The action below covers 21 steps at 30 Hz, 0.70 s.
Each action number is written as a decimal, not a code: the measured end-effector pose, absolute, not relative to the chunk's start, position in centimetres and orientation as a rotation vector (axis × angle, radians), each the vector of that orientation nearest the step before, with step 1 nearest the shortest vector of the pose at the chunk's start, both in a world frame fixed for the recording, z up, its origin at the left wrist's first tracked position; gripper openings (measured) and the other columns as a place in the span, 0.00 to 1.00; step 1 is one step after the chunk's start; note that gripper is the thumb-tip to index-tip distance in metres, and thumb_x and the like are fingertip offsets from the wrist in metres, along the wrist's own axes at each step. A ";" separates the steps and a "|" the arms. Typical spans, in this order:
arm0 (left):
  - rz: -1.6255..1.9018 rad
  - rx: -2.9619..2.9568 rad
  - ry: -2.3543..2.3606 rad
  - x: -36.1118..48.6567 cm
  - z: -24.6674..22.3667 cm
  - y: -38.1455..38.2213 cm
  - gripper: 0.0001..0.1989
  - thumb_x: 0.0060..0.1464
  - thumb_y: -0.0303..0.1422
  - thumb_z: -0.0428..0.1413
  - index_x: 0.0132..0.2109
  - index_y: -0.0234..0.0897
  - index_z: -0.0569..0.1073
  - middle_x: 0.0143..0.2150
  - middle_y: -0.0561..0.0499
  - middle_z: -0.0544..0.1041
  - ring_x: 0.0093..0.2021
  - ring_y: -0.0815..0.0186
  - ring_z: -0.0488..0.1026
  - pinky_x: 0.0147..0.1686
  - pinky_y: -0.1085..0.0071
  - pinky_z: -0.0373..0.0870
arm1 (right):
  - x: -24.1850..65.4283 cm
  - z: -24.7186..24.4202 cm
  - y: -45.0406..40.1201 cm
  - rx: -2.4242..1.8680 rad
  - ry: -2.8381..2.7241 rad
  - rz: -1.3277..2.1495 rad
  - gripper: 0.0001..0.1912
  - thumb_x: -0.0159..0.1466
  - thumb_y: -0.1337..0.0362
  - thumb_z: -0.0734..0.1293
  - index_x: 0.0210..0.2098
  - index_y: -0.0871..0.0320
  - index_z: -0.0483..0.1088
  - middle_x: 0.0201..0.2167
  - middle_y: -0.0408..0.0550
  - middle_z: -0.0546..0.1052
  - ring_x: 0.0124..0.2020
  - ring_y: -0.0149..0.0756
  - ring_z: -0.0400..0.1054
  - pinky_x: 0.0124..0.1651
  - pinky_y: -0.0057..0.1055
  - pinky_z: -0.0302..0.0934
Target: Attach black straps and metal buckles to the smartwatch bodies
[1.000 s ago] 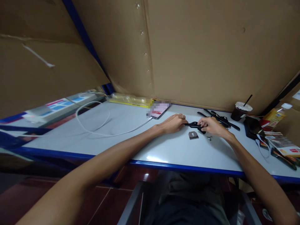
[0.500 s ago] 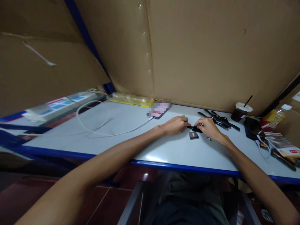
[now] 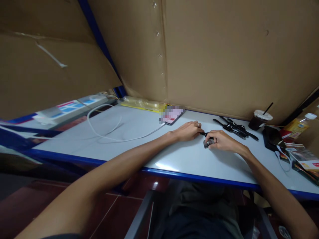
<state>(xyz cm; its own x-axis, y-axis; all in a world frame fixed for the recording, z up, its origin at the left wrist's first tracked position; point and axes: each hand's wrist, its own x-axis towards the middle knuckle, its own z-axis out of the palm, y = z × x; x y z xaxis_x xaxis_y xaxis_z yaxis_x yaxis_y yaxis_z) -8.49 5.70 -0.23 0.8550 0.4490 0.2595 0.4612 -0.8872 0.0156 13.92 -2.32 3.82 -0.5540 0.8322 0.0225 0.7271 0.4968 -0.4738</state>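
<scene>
My left hand (image 3: pixel 191 130), a ring on one finger, is closed on the left end of a thin black strap-like object (image 3: pixel 203 133) low over the white table. The rest of that object runs under my right hand (image 3: pixel 220 140), which partly hides it. My right thumb and fingertips come together at a small dark grey square (image 3: pixel 206 144) with a pale mark, lying on the table just in front of the black object. How firmly they grip it is hard to see.
Several black strap-like pieces (image 3: pixel 235 127) lie in a pile at right. Behind them stands a lidded cup (image 3: pixel 259 120) with a straw. A black box (image 3: pixel 272 137), bottle (image 3: pixel 302 124) and packets sit far right. A phone (image 3: pixel 174 115) with a white cable (image 3: pixel 132 141) lies at back.
My right hand has moved from the black object down toward me, onto the dark square. My left hand keeps hold of the black piece. The view has shifted slightly.
</scene>
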 end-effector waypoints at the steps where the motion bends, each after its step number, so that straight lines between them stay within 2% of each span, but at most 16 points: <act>1: -0.405 -2.976 -0.731 -8.5 -0.2 5.8 0.18 0.66 0.28 0.50 0.57 0.40 0.79 0.47 0.43 0.78 0.48 0.57 0.73 0.48 0.62 0.71 | 13.8 3.7 -2.4 -1.330 -2.509 0.609 0.11 0.56 0.74 0.73 0.38 0.56 0.79 0.39 0.46 0.80 0.33 0.31 0.69 0.40 0.30 0.59; 5: -0.407 -2.965 -0.733 -8.5 -0.2 5.9 0.18 0.66 0.27 0.50 0.56 0.40 0.80 0.47 0.43 0.78 0.48 0.57 0.74 0.48 0.61 0.72 | 13.9 3.0 -2.1 -1.409 -2.479 0.595 0.18 0.53 0.73 0.75 0.44 0.56 0.77 0.40 0.47 0.79 0.36 0.34 0.70 0.40 0.30 0.60; 9: -0.395 -2.957 -0.740 -8.5 -0.3 5.8 0.18 0.66 0.27 0.51 0.56 0.40 0.79 0.47 0.44 0.78 0.48 0.57 0.74 0.47 0.62 0.71 | 14.3 2.6 -1.6 -1.535 -2.391 0.637 0.25 0.49 0.69 0.78 0.48 0.57 0.76 0.36 0.45 0.78 0.33 0.34 0.69 0.35 0.29 0.59; 14: -0.347 -2.925 -0.718 -8.5 -0.2 5.6 0.17 0.67 0.27 0.50 0.57 0.39 0.79 0.47 0.43 0.78 0.48 0.57 0.73 0.46 0.63 0.70 | 14.8 2.9 -1.5 -1.548 -2.370 0.612 0.12 0.48 0.67 0.78 0.30 0.56 0.74 0.27 0.41 0.75 0.27 0.31 0.66 0.29 0.28 0.55; 18: -0.281 -2.886 -0.691 -8.5 -0.2 5.4 0.17 0.68 0.26 0.49 0.57 0.37 0.78 0.47 0.42 0.78 0.48 0.57 0.72 0.44 0.64 0.69 | 15.8 3.3 -1.3 -1.534 -2.136 0.897 0.05 0.56 0.65 0.71 0.33 0.56 0.71 0.22 0.38 0.73 0.17 0.28 0.63 0.21 0.26 0.54; 21: -0.282 -2.887 -0.659 -8.4 -0.2 5.2 0.17 0.68 0.26 0.48 0.57 0.36 0.77 0.47 0.42 0.78 0.48 0.57 0.72 0.43 0.64 0.70 | 16.7 3.3 -0.5 -1.565 -1.894 0.706 0.04 0.60 0.66 0.69 0.36 0.57 0.72 0.24 0.42 0.77 0.17 0.30 0.66 0.22 0.27 0.58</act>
